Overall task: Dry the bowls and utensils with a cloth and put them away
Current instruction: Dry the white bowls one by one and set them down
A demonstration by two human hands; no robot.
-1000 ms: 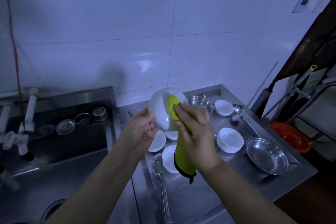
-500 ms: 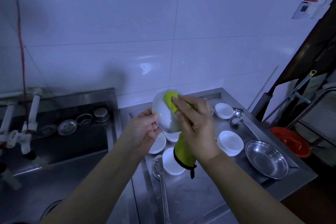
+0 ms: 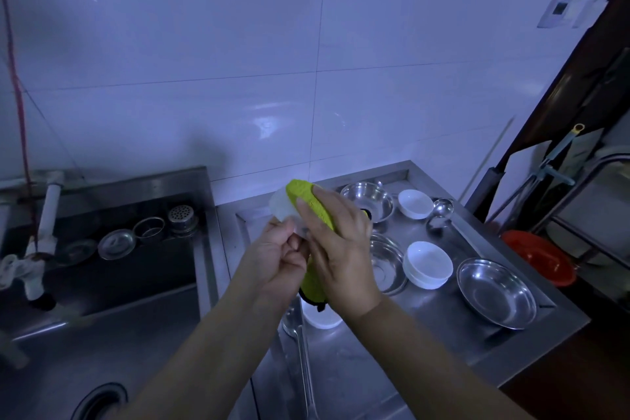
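I hold a small white bowl up over the steel counter, gripped at its lower edge by my left hand. My right hand presses a yellow-green cloth against the bowl, hiding most of it; the cloth's tail hangs below my palm. On the counter lie more white bowls, steel bowls, a wide steel dish, a ladle and a long-handled spoon.
A dark sink basin lies to the left with strainers and lids on its back ledge and a white tap pipe. A red basin sits beyond the counter's right edge. A tiled wall rises behind.
The bowl has turned and is blurred, now mostly covered by the cloth. My right hand has slid across its face and my left hand has shifted its grip lower.
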